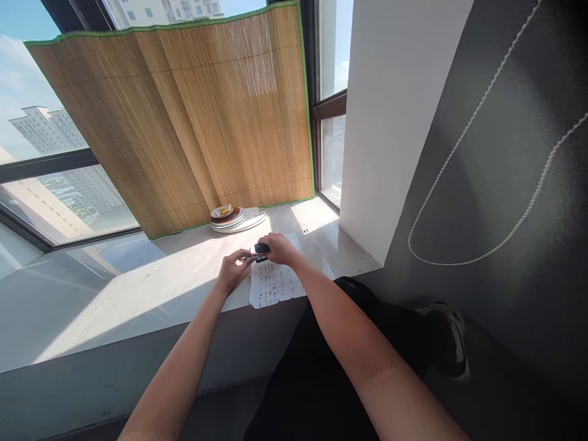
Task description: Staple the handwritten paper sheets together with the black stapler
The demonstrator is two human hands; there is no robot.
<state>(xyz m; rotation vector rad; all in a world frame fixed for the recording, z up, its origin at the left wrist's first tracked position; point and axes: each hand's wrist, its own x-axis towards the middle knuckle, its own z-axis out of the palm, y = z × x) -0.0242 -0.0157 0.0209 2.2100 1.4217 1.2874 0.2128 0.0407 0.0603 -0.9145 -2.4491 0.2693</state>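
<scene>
A white sheet of paper (274, 283) covered in small dark marks lies on the grey window sill (138, 294), its near edge hanging slightly over the sill's front. My right hand (278, 248) is closed over a small black object (261, 248) at the sheet's far left corner. My left hand (234, 267) sits just left of the sheet, its fingertips pinched at the same black object. What the object is cannot be made out.
A stack of plates (229, 218) stands at the back of the sill against a leaning bamboo mat (193, 122). A white pillar (390, 122) and a dark wall with a bead cord (482, 184) close off the right. My dark-clothed legs are below.
</scene>
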